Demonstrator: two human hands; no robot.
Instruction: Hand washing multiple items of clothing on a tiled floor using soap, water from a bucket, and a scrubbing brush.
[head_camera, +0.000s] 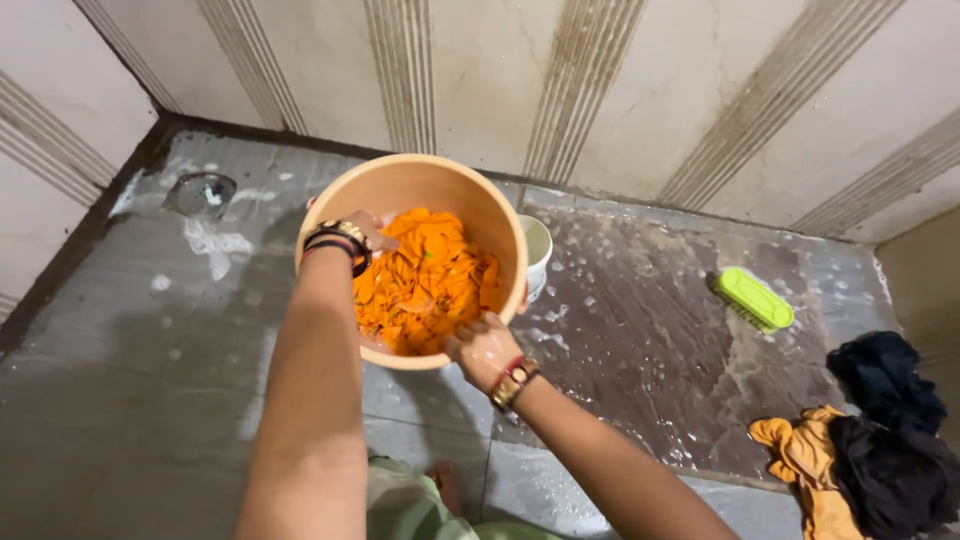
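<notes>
A peach plastic bucket (500, 215) stands on the wet floor, holding a bunched orange cloth (425, 280). My left hand (372, 230) reaches over the far-left rim and presses into the cloth; its fingers are partly hidden by the fabric. My right hand (482, 347) rests at the near rim, fingers curled on the edge of the cloth. Both wrists wear bangles.
A small white mug (538, 252) stands behind the bucket on the right. A green scrub brush (752, 298) lies on the soapy floor. A pile of dark and orange clothes (870, 440) sits at the right. A floor drain (200, 193) is in the far-left corner. Tiled walls close behind.
</notes>
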